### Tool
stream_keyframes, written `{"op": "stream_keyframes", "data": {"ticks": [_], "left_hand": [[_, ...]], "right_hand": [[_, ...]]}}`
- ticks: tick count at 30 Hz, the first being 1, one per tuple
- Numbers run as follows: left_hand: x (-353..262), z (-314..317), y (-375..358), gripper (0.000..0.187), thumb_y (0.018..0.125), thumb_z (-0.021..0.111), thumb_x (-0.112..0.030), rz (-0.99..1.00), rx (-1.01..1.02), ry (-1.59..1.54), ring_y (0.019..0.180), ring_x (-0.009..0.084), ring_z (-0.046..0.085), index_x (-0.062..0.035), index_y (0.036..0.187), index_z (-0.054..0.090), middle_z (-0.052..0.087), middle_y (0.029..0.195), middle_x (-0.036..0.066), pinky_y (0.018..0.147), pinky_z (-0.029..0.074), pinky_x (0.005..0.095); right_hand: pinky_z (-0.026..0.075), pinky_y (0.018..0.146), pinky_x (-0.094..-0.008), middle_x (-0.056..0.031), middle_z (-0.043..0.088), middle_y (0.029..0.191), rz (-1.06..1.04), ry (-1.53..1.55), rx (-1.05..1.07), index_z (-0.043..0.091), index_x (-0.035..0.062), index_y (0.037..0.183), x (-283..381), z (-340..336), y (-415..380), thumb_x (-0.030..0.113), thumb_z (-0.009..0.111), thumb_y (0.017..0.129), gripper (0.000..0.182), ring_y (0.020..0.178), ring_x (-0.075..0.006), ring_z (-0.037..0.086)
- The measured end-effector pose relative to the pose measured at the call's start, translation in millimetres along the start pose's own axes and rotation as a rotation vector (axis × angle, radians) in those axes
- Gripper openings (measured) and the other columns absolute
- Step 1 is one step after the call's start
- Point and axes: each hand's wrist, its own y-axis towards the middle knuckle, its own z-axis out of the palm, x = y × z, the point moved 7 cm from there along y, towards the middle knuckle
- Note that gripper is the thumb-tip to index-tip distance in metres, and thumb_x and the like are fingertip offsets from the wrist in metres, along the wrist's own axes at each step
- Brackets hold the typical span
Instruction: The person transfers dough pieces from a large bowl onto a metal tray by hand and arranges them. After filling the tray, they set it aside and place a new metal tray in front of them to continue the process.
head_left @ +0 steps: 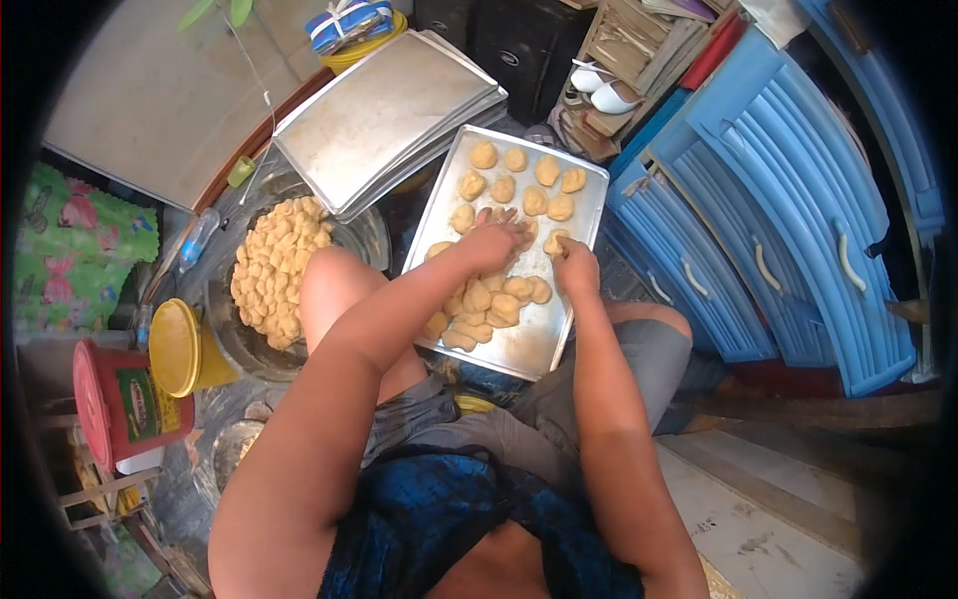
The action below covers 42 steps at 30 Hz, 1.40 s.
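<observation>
While you sat over the work, the blue cabinet doors (798,220) filled the right of the view, their panels ribbed and their handles pale. Next in size, a stack of empty metal trays (389,115) lay at upper centre, tilted corner-on to you. The baking tray (524,349) in use lay just beside that stack and between your knees, its long axis running away from you and leaning slightly right at the far end. Dough balls (519,180) sat on it in loose rows at the far end and in a tight cluster at the near end. To your left, a round basin (239,349) held a heap of dough pieces (274,265). A red tub (125,404) stood at lower left; its green label carried writing, but it was too small to read. A yellow lid (175,346) leaned beside it.

Your left hand (491,243) lay palm down across the middle of the tray, fingers spread flat over dough, gripping nothing that could be seen. Your right hand (576,268) was curled near the tray's right edge, its fingertips pinched on one dough ball (555,241).
</observation>
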Motion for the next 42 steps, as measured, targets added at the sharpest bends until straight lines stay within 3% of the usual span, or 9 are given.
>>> {"op": "stream_keyframes", "data": {"ticks": [6, 13, 16, 26, 29, 33, 35, 38, 42], "left_hand": [[-2, -5, -25, 0.051, 0.08, 0.059, -0.023, -0.054, -0.104, 0.003, 0.136, 0.0319, 0.016, -0.0153, 0.129, 0.045, 0.018, 0.148, 0.011, 0.102, 0.02, 0.056], [28, -22, -70, 0.041, 0.081, 0.055, -0.023, -0.224, -0.252, -0.014, 0.126, 0.0343, 0.034, -0.0144, 0.121, 0.051, 0.031, 0.141, 0.015, 0.1, 0.029, 0.049], [69, -1, -103, 0.044, 0.08, 0.056, -0.024, -0.617, -0.269, -0.304, 0.116, 0.0362, 0.042, -0.0146, 0.122, 0.05, 0.042, 0.128, 0.018, 0.095, 0.034, 0.0453], [51, 30, -120, 0.051, 0.08, 0.061, -0.03, -0.485, -0.065, -0.509, 0.111, 0.0374, 0.044, -0.0114, 0.126, 0.048, 0.041, 0.122, 0.021, 0.098, 0.035, 0.0382], [44, 22, -130, 0.049, 0.08, 0.062, -0.03, -0.517, -0.073, -0.69, 0.11, 0.0352, 0.046, -0.0088, 0.123, 0.052, 0.042, 0.119, 0.021, 0.096, 0.037, 0.0371], [67, 31, -131, 0.033, 0.079, 0.06, -0.022, -0.615, -0.211, -0.897, 0.098, 0.0315, 0.054, -0.0063, 0.108, 0.062, 0.054, 0.1, 0.018, 0.086, 0.043, 0.0369], [68, 11, -133, 0.027, 0.078, 0.059, -0.017, -0.613, -0.525, -0.575, 0.095, 0.0321, 0.056, -0.0058, 0.102, 0.064, 0.057, 0.095, 0.02, 0.083, 0.044, 0.0367], [64, 12, -121, 0.025, 0.078, 0.057, -0.013, -0.529, -0.505, -0.519, 0.097, 0.0347, 0.054, -0.0062, 0.101, 0.064, 0.057, 0.103, 0.02, 0.083, 0.044, 0.0364], [50, 10, -115, 0.028, 0.077, 0.058, -0.013, -0.517, -0.453, -0.27, 0.107, 0.0312, 0.049, -0.0095, 0.103, 0.065, 0.054, 0.115, 0.012, 0.088, 0.039, 0.0391]], "right_hand": [[0.044, 0.088, -0.0348, -0.0145, 0.053, 0.108, -0.13, 0.117, -0.061, 0.059, 0.0114, 0.114, 15, -11, -10, 0.013, 0.065, 0.071, 0.044, 0.102, -0.0309, 0.053], [0.043, 0.088, -0.0376, -0.0143, 0.054, 0.11, -0.069, -0.053, 0.001, 0.06, 0.0096, 0.106, 28, -22, -19, 0.012, 0.063, 0.07, 0.037, 0.106, -0.032, 0.051], [0.042, 0.09, -0.0399, -0.0154, 0.05, 0.117, -0.13, 0.037, 0.522, 0.056, 0.0123, 0.112, 21, 7, -24, 0.013, 0.064, 0.067, 0.046, 0.111, -0.0328, 0.047], [0.043, 0.085, -0.0352, -0.0155, 0.056, 0.103, -0.229, 0.056, 0.693, 0.061, 0.0041, 0.103, 18, 37, -52, 0.024, 0.073, 0.063, 0.047, 0.1, -0.0302, 0.053], [0.045, 0.079, -0.0339, -0.0167, 0.06, 0.094, -0.31, -0.022, 0.576, 0.063, 0.0007, 0.095, 22, 17, -50, 0.024, 0.071, 0.063, 0.04, 0.09, -0.0284, 0.057], [0.048, 0.072, -0.0348, -0.0175, 0.063, 0.084, 0.004, 0.102, 0.437, 0.064, 0.0021, 0.089, 26, -14, -40, 0.027, 0.068, 0.065, 0.035, 0.08, -0.029, 0.061], [0.048, 0.068, -0.035, -0.0169, 0.064, 0.077, -0.037, 0.148, 0.299, 0.064, 0.0012, 0.088, 26, -14, -36, 0.026, 0.067, 0.067, 0.033, 0.072, -0.0284, 0.062], [0.048, 0.07, -0.0334, -0.0152, 0.064, 0.079, -0.07, 0.308, 0.237, 0.062, 0.0009, 0.092, 36, -1, -44, 0.02, 0.067, 0.071, 0.029, 0.075, -0.0253, 0.063], [0.047, 0.073, -0.0362, -0.0153, 0.062, 0.084, -0.207, -0.109, 0.292, 0.063, 0.0058, 0.092, 41, 21, -53, 0.018, 0.064, 0.072, 0.023, 0.082, -0.0298, 0.061]]}}
